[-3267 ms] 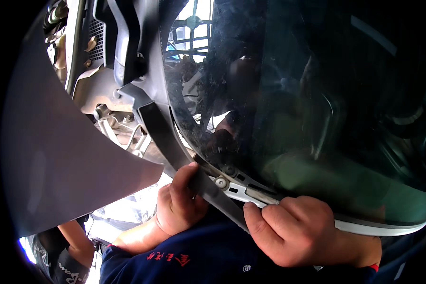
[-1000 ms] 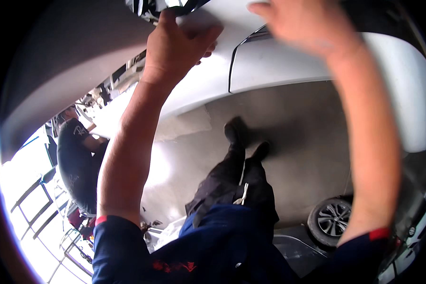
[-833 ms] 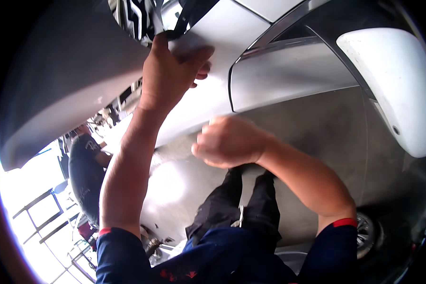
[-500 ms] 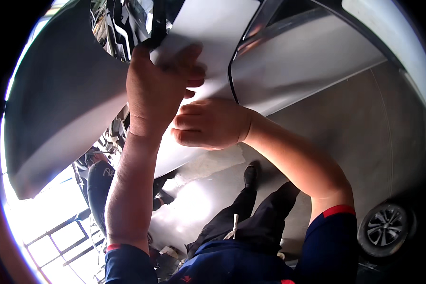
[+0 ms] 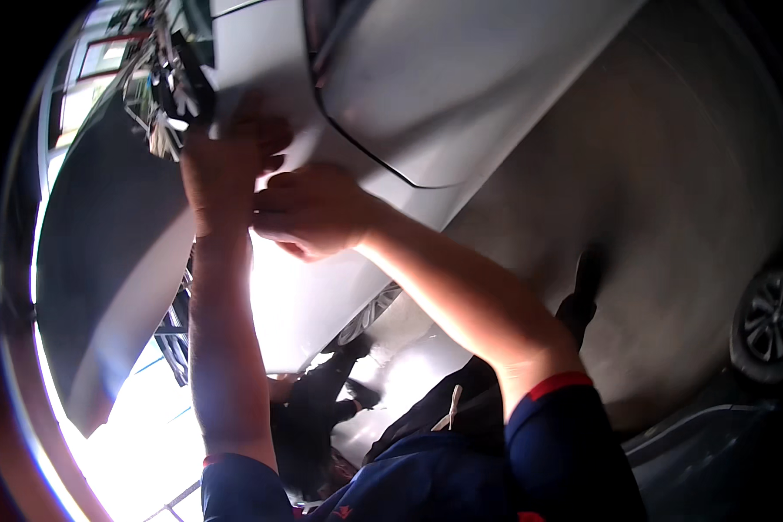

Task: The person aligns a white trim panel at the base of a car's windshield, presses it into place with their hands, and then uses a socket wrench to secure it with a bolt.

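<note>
Dull grey-brown concrete floor [image 5: 661, 165] spreads across the right side, with a black-tyred wheel with a spoked grey rim [image 5: 767, 317] near its far right edge. Strong white light floods in at lower left, beside a person in dark clothing [image 5: 300, 439], low by the car. A smooth silvery-white painted fender [image 5: 331, 291] lies beneath the hands, parted by a thin dark seam from the matching pale door panel [image 5: 461, 78]. Beyond the fender's left edge stands a broad, curved dark-grey raised bonnet [image 5: 117, 270]; the open engine bay [image 5: 170, 91] there contains jumbled dark and pale parts. The left hand [image 5: 226, 165] is at that edge, fingers partly extended; the right hand [image 5: 313, 209], its fingers curled, is just beside it over the fender. Blur and shadow hide whether either grips anything.
</note>
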The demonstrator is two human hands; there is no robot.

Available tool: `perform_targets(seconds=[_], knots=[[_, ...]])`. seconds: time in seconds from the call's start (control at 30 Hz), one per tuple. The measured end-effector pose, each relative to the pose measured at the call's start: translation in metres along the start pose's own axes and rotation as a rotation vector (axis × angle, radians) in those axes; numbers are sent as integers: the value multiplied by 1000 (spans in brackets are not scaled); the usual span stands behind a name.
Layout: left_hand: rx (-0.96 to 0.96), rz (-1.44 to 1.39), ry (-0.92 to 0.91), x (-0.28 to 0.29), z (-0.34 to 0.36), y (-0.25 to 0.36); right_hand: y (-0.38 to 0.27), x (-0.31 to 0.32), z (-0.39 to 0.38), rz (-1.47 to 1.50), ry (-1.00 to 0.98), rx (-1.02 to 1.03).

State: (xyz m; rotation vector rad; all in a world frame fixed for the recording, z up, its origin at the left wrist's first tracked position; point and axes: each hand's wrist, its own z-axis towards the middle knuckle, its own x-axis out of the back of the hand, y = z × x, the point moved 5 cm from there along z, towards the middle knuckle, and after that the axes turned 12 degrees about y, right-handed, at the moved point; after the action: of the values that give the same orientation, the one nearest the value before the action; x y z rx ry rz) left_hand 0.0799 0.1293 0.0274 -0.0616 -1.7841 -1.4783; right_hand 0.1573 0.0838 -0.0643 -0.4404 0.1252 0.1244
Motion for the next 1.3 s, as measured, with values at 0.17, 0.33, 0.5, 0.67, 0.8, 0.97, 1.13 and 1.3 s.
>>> perform_targets(seconds=[0.17, 0.33, 0.5, 0.67, 0.8, 0.97, 1.13, 1.3], knots=[[-106, 101, 36, 16, 22, -18, -56, -24, -48, -81, 158, -332], [-15, 191, -8, 5, 27, -11, -108, -3, -232, -38, -261, -916], [-7, 174, 12, 19, 53, -26, -154, 113, -410, -304, -1023, -1522], [30, 202, 23, 26, 63, -25, -180, 243, -486, -601, -790, -1678], [-53, 136, 6, 8, 41, -28, -196, 318, -481, -782, -645, -1689], [-45, 49, 38, -7, 13, -8, -208, 383, -449, -730, -515, -1601], [111, 24, 19, 7, 19, -17, -213, 445, -400, -718, -385, -1714], [287, -264, -133, 11, 41, -45, -177, 487, -315, -749, -596, -1649]])
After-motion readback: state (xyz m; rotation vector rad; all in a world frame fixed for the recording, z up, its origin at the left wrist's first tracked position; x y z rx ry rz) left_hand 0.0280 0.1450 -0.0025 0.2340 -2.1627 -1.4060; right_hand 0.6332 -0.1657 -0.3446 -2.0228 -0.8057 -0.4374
